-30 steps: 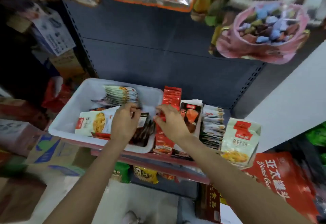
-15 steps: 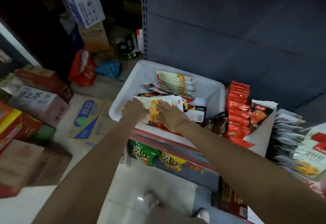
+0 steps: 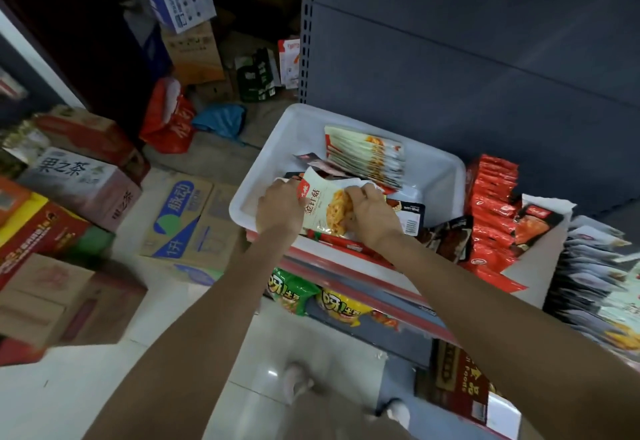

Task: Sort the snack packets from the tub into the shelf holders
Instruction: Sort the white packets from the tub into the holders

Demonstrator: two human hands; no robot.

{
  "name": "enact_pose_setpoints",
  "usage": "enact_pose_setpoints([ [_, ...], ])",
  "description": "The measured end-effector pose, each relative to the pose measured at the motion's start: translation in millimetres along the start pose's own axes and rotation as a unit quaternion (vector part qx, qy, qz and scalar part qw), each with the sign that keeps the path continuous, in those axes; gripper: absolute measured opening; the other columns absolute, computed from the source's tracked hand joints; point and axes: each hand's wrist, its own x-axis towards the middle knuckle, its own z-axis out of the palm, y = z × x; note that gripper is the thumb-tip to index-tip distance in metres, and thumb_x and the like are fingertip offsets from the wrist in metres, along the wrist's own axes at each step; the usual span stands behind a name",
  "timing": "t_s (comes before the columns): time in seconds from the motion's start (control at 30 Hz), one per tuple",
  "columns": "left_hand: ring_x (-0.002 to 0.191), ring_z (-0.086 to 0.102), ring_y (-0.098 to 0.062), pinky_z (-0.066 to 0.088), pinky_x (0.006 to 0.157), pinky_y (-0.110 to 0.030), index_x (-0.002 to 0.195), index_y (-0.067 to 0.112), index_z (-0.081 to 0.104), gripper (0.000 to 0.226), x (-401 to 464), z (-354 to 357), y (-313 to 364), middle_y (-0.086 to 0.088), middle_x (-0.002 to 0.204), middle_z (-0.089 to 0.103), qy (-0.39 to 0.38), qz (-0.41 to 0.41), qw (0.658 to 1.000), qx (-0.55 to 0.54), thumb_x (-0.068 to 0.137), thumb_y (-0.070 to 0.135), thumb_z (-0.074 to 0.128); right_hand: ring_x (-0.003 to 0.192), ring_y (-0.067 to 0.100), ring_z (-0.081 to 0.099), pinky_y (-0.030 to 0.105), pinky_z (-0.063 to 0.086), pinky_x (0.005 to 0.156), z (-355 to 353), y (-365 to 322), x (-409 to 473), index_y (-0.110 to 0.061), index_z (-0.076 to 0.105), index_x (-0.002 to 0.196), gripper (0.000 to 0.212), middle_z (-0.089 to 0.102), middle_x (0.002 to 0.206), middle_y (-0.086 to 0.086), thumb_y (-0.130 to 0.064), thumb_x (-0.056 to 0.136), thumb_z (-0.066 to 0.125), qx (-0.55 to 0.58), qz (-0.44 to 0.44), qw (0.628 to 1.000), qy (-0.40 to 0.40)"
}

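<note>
Both hands are inside the white tub [image 3: 263, 165] on the shelf, and they hold together one cream snack packet [image 3: 322, 209] with a yellow picture on it. The left hand [image 3: 280, 209] grips its left edge and the right hand [image 3: 372, 212] grips its right side. More packets lie under it in the tub, and a row of red packets [image 3: 491, 211] stands just beside the tub on the right.

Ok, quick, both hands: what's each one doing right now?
Left hand: grips the left edge of the white snack packet over the tub.
Right hand: fingers curled on the same packet's right side.
</note>
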Motion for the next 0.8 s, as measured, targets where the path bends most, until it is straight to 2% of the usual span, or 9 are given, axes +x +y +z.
enact_pose_setpoints([
  [0.13,0.093,0.062,-0.02,0.045,0.072,-0.024,0.114,0.009,0.056,0.02,-4.3,-9.8,6.9,-0.007,0.107,0.066,0.024,0.024,0.987,-0.157,0.097,0.017,0.049,0.129,0.024,0.031,0.035,0.032,0.108,-4.2,2.5,2.7,-0.016,0.03,0.144,0.072,0.035,0.138,0.007,-0.021,0.083,0.068,0.079,-0.017,0.996,0.032],
  [0.23,0.087,0.062,-0.013,0.039,0.061,-0.011,0.111,0.01,0.059,0.02,-11.8,-17.0,17.3,-0.005,0.107,0.067,0.04,0.036,0.977,-0.207,0.096,0.021,0.052,0.115,0.024,0.05,0.036,0.044,0.094,-15.1,8.2,-0.6,-0.013,0.049,0.128,0.045,0.055,0.123,0.01,-0.016,0.086,0.065,0.202,-0.007,0.975,0.09],
  [0.33,0.084,0.058,-0.008,0.042,0.06,-0.005,0.101,0.013,0.058,0.016,-18.7,-20.1,33.2,-0.001,0.1,0.064,0.051,0.0,0.951,-0.304,0.09,0.024,0.063,0.096,0.024,0.062,0.031,0.047,0.075,-35.3,26.3,-13.0,-0.009,0.062,0.104,0.015,0.066,0.104,0.01,-0.016,0.091,0.06,0.291,-0.013,0.954,0.065],
  [0.4,0.088,0.06,-0.008,0.048,0.069,-0.011,0.101,0.015,0.056,0.023,-21.3,-20.5,50.2,0.003,0.1,0.063,0.07,-0.02,0.925,-0.374,0.085,0.026,0.068,0.087,0.02,0.062,0.026,0.044,0.069,-50.3,42.2,-27.9,-0.015,0.062,0.093,0.005,0.067,0.095,0.005,-0.017,0.092,0.058,0.327,-0.026,0.943,0.061],
  [0.47,0.086,0.06,-0.002,0.05,0.067,-0.013,0.105,0.014,0.053,0.027,-28.1,-19.9,77.5,0.007,0.096,0.061,0.061,-0.016,0.907,-0.416,0.084,0.022,0.069,0.081,0.014,0.059,0.022,0.043,0.065,-65.8,60.2,-46.5,-0.021,0.058,0.086,0.008,0.064,0.089,-0.001,-0.017,0.093,0.057,0.363,-0.035,0.927,0.085],
  [0.53,0.085,0.06,-0.001,0.049,0.061,-0.01,0.11,0.011,0.049,0.031,-37.9,-15.1,110.5,0.009,0.094,0.061,0.022,-0.01,0.882,-0.47,0.085,0.013,0.068,0.082,0.012,0.06,0.024,0.047,0.068,-79.3,81.9,-65.1,-0.018,0.06,0.089,0.005,0.065,0.09,-0.001,-0.016,0.093,0.057,0.404,-0.03,0.907,0.115],
  [0.6,0.088,0.062,-0.007,0.053,0.064,-0.014,0.112,0.012,0.045,0.034,-49.7,-6.1,144.5,0.003,0.099,0.063,-0.015,0.019,0.862,-0.507,0.085,0.004,0.066,0.083,0.014,0.063,0.029,0.05,0.072,-90.8,108.3,-85.4,-0.014,0.062,0.095,0.005,0.067,0.092,0.001,-0.015,0.092,0.058,0.432,-0.012,0.89,0.147],
  [0.67,0.09,0.063,-0.01,0.055,0.068,-0.02,0.111,0.015,0.044,0.036,-62.3,4.6,178.2,-0.001,0.103,0.063,-0.041,0.056,0.858,-0.509,0.085,0.002,0.065,0.083,0.014,0.065,0.03,0.052,0.07,-99.9,138.2,-108.5,-0.018,0.061,0.093,0.006,0.067,0.092,0.001,-0.014,0.092,0.057,0.463,0.011,0.87,0.169],
  [0.8,0.093,0.065,-0.01,0.055,0.071,-0.022,0.11,0.013,0.046,0.034,-91.4,27.7,247.5,0.007,0.099,0.064,-0.09,0.113,0.861,-0.487,0.084,0.006,0.067,0.081,0.015,0.066,0.032,0.053,0.064,-112.7,201.6,-159.6,-0.019,0.06,0.093,0.009,0.069,0.091,0.002,-0.01,0.092,0.058,0.498,0.069,0.836,0.219],
])
